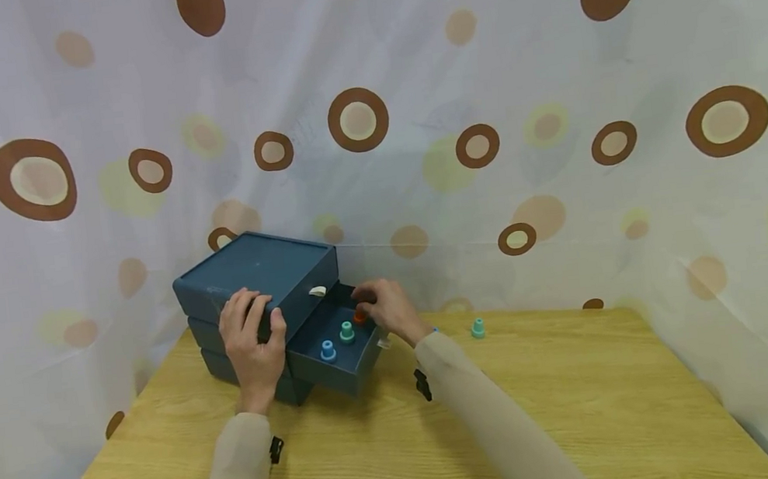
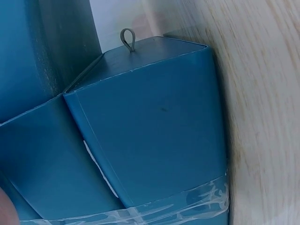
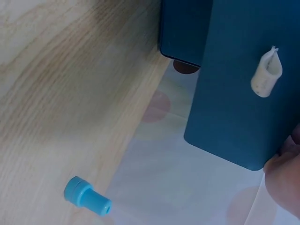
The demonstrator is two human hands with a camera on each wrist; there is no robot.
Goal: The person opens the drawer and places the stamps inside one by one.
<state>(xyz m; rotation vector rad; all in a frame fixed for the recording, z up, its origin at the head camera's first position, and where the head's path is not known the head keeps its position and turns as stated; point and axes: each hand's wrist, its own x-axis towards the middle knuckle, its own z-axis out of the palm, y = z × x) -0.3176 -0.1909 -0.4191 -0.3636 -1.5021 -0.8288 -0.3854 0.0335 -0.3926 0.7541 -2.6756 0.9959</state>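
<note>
As only head view shows, right hand point(image 1: 390, 311) pinches red peg point(image 1: 360, 318), left hand point(image 1: 253, 350) spread.

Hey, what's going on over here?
Someone's left hand rests against a blue cabinet, whose middle drawer is pulled out. Their right hand is in the drawer and seems to pinch a red peg. A blue peg and a green peg stand in there too; another green peg stands on the table.

Plain beige sleeves point(image 1: 497, 419), each with a small black fitting point(image 1: 276, 450)
</note>
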